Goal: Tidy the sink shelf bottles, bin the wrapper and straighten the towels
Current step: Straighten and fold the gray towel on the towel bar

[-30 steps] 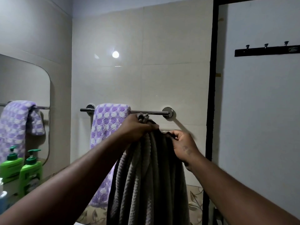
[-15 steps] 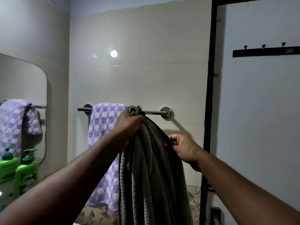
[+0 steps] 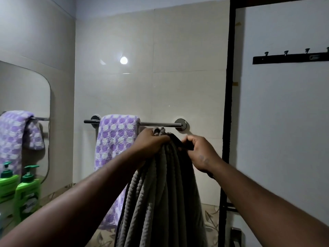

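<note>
The left hand [image 3: 151, 143] is gripping the bunched top of a ribbed grey towel [image 3: 160, 202] just below the chrome rail [image 3: 160, 124]; the right hand [image 3: 201, 154] is pinching its dark edge. A fluffy purple-dotted towel [image 3: 114, 139] is hanging over the rail. A green pump bottle [image 3: 26, 191] is standing lower left.

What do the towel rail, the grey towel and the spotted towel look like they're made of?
The rail looks like polished metal, probably chrome-plated, given its mirror-like shine. The grey towel has thick ribbed pile, possibly microfibre or chenille; raised cords run down it. The spotted towel is looped terry, likely cotton; its surface looks nubby.
</note>
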Available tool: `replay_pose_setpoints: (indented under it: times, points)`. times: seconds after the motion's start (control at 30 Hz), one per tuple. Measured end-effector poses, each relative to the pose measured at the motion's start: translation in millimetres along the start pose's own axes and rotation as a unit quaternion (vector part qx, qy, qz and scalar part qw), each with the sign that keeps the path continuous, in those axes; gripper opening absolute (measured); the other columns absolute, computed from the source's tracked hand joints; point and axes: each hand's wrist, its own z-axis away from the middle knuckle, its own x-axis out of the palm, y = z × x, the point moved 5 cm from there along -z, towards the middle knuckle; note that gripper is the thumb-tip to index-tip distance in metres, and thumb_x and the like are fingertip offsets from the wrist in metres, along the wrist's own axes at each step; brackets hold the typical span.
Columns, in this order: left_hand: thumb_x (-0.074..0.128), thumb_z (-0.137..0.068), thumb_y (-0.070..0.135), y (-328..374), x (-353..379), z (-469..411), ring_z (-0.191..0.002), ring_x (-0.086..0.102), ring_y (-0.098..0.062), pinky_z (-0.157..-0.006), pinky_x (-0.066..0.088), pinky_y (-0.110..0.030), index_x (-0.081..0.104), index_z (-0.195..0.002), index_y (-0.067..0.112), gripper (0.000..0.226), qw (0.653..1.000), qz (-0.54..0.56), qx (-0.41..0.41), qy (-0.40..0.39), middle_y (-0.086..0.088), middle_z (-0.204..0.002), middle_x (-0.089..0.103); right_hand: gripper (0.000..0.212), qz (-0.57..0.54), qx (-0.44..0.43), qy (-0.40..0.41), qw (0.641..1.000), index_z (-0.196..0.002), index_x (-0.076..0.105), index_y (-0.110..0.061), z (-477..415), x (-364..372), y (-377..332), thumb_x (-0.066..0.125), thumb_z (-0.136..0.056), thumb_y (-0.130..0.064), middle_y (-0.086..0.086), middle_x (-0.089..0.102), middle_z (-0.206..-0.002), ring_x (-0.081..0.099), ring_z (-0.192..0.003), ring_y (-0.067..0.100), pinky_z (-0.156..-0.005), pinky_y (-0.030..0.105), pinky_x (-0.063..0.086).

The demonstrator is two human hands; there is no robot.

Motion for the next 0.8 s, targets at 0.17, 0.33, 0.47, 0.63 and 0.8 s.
replay_pose_setpoints:
  times: [0.17, 0.33, 0.47, 0.63, 0.8]
  points:
    - [0.088, -0.075, 0.021, -11.0, -7.5, 0.2, -0.067, 0.073, -0.004, -0.06, 0.054, -0.017, 0.08, -0.072, 0.03, 0.012, 0.996, 0.089, -0.009, 0.023, 0.007, -0.073, 0.078, 0.012, -0.083, 0.088, 0.045, 0.992, -0.096, 0.072, -0.018, 5.7, 4.2, 24.3, 0.065, -0.095, -0.009, 0.005, 0.076, -0.096, 0.067, -0.076, 0.017, -0.071, 0.035, 0.057]
    - [0.081, -0.079, -0.001, -3.0, 20.0, 5.6, -0.08, 0.069, -0.018, -0.08, 0.058, -0.031, 0.076, -0.092, 0.003, 0.015, 0.988, 0.12, -0.003, -0.095, -0.011, -0.088, 0.075, 0.024, -0.106, 0.07, 0.058, 0.99, -0.088, 0.067, -0.016, -4.4, 20.4, -1.7, 0.06, -0.084, 0.007, 0.012, 0.073, -0.088, 0.064, -0.076, 0.026, -0.07, 0.041, 0.055]
    - [0.081, -0.077, -0.002, 2.6, 10.3, 3.1, -0.083, 0.071, -0.024, -0.088, 0.059, -0.042, 0.073, -0.09, 0.005, 0.017, 0.991, 0.115, 0.009, -0.062, -0.014, -0.089, 0.076, 0.027, -0.145, 0.061, 0.088, 0.984, -0.08, 0.055, -0.019, -9.2, 16.2, -1.8, 0.081, -0.078, -0.011, 0.009, 0.063, -0.078, 0.054, -0.068, 0.02, -0.064, 0.035, 0.045]
    - [0.077, -0.058, 0.01, 6.3, -12.6, -1.9, -0.082, 0.076, -0.036, -0.082, 0.061, -0.047, 0.065, -0.084, 0.004, 0.029, 0.992, 0.113, 0.012, 0.052, -0.021, -0.084, 0.077, 0.011, -0.107, 0.078, -0.04, 0.99, -0.085, 0.073, -0.024, -1.4, 26.1, 20.6, 0.082, -0.082, -0.018, -0.005, 0.074, -0.081, 0.067, -0.081, 0.011, -0.082, 0.03, 0.056]
    - [0.081, -0.057, 0.017, -5.1, -26.1, -6.7, -0.092, 0.072, -0.026, -0.09, 0.056, -0.037, 0.07, -0.096, 0.015, 0.04, 0.998, 0.054, 0.018, 0.018, -0.008, -0.092, 0.076, 0.031, -0.048, 0.088, 0.066, 0.993, -0.082, 0.073, -0.034, 12.6, 2.3, 39.1, 0.06, -0.092, -0.008, 0.002, 0.076, -0.076, 0.066, -0.068, 0.017, -0.066, 0.034, 0.052]
